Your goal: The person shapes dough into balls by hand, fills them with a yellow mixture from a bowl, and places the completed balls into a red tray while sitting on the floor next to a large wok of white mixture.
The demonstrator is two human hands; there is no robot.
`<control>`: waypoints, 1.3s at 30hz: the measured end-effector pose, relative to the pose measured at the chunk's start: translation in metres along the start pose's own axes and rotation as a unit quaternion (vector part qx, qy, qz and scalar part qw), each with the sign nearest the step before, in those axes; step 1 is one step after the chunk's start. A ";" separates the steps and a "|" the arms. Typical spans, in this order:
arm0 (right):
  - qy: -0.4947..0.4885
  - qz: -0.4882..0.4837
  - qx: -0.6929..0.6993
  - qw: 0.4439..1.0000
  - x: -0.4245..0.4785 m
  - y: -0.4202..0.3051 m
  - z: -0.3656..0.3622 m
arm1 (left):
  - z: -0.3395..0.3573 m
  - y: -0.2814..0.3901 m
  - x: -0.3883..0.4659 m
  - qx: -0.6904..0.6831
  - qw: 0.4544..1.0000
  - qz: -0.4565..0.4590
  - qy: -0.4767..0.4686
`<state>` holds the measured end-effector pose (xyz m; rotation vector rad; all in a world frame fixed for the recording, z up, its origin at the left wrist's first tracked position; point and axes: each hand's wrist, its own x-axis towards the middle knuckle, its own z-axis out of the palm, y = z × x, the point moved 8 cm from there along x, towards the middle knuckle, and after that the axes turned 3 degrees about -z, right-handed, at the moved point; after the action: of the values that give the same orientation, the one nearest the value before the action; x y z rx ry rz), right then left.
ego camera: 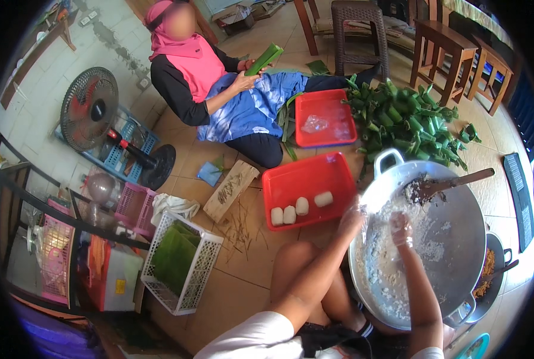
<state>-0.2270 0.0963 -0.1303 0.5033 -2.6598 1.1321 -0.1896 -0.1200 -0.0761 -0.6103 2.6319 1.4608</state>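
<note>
Both my hands wear thin clear plastic gloves. My left hand [356, 214] is at the near-left rim of a large two-handled aluminium pan [457, 264]; glare and blur hide its fingers. Inside the pan, my right hand [400, 228] has curled fingers over white cooked rice [430, 249], and what lies in them is unclear. Rice also clings to the pan's wall. A wooden spatula [460, 180] rests across the far side with dark food on its blade. Left of the pan, a red plastic tray [309, 179] holds several white rice rolls [302, 206].
A co-worker [190, 76] sits on the floor, holding a green leaf roll [264, 59]. A second red tray [325, 101] lies near a heap of leaf wraps [401, 116]. Left are a wood block [230, 190], a white crate [199, 273] and a fan [90, 107]. A smaller pan [495, 273] stands right.
</note>
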 end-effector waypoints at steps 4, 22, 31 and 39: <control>0.135 0.019 0.058 0.989 0.044 0.127 -0.044 | 0.025 0.076 0.013 0.029 0.998 0.059 0.000; -0.033 -0.096 -0.252 0.962 0.028 0.021 0.059 | 0.004 0.006 0.006 0.020 0.999 0.016 0.032; -0.155 -0.018 -0.269 0.950 -0.048 -0.015 0.039 | 0.005 0.004 0.005 0.044 0.999 -0.027 0.008; -0.243 0.070 -0.186 0.949 -0.084 -0.059 0.015 | -0.003 -0.005 0.003 0.043 0.998 -0.006 0.045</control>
<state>-0.1276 0.0661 -0.1285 0.5876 -3.2767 0.5530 -0.1905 -0.1259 -0.0790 -0.6982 2.7356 1.3401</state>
